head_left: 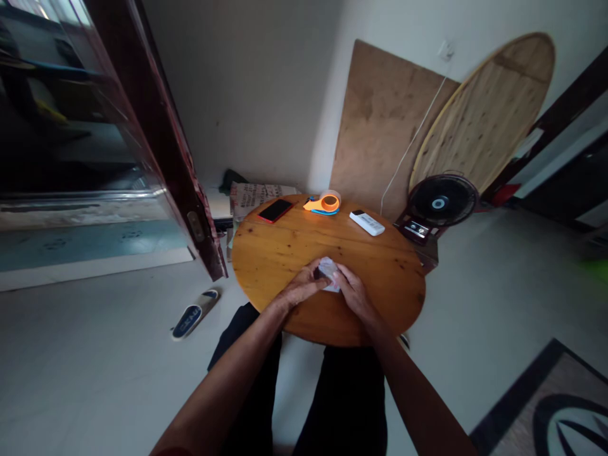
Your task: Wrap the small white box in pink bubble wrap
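Low over the near half of a round wooden table (266,259), both hands meet around a small pale, whitish-lilac thing (327,268), perhaps folded paper or plastic; its kind is hard to make out. My left hand (304,283) grips it from the left, thumb laid across its front. On the other side my right hand (350,286) closes its fingers on the right edge. Part of the pale thing is hidden behind the fingers.
Along the table's far side lie a red-edged phone (275,211), an orange tape dispenser (327,202) and a white remote control (367,223). A dark fan (441,201) stands beyond the right edge. A slipper (194,313) lies on the floor left, near a door frame (156,126).
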A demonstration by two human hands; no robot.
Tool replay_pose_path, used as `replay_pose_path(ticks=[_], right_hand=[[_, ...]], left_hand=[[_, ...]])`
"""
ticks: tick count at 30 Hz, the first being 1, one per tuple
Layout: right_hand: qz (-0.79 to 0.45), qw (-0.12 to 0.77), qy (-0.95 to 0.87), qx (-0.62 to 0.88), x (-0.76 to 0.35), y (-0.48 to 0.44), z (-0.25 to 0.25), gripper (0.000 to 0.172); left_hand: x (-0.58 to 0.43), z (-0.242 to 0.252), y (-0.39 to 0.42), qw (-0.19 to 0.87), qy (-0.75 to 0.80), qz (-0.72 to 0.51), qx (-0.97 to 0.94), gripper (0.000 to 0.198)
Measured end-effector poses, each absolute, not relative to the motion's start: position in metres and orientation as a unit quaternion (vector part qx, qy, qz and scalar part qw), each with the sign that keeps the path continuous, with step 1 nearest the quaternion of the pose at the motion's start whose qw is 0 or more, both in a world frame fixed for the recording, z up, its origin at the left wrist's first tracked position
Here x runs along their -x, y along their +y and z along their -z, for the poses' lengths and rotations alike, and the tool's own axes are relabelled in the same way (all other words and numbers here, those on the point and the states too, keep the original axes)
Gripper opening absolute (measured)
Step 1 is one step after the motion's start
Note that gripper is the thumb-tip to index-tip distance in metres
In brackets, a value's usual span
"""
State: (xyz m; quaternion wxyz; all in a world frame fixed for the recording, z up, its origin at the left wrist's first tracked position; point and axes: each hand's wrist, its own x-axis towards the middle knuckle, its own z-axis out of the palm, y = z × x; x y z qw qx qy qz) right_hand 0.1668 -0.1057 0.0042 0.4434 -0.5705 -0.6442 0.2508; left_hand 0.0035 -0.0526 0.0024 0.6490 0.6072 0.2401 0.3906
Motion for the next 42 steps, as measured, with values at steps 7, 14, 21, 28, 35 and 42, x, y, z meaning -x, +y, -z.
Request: replay_pose_path(ticks=[7, 14, 21, 28, 35, 42], right_hand=[[-0.221, 0.448, -0.644, 0.579, -0.162, -0.110, -0.002, 0.045], [-0.217, 0.476, -0.625, 0.579, -0.163, -0.114, -0.002, 0.044], [-0.150, 0.520, -0.646, 0.538, -0.163, -0.100, 0.001, 0.026], [-0.027, 0.515, -0.686, 0.514, -0.166, -0.100, 0.005, 0.026], [0.081, 0.414, -0.739, 0.525, -0.166, -0.104, 0.001, 0.029], [0.102, 0.285, -0.742, 0.598, -0.147, -0.126, -0.004, 0.042]], left_hand=[[-0.006, -0.003, -0.055, 0.671, 0.232, -0.402, -0.578, 0.044], [-0.007, -0.002, -0.054, 0.686, 0.236, -0.406, -0.556, 0.042], [-0.007, -0.002, -0.052, 0.682, 0.231, -0.409, -0.560, 0.036], [-0.009, 0.006, -0.048, 0.634, 0.248, -0.407, -0.609, 0.038], [-0.009, 0.008, -0.046, 0.597, 0.260, -0.401, -0.644, 0.042], [-0.008, 0.006, -0.048, 0.631, 0.267, -0.405, -0.605, 0.043]])
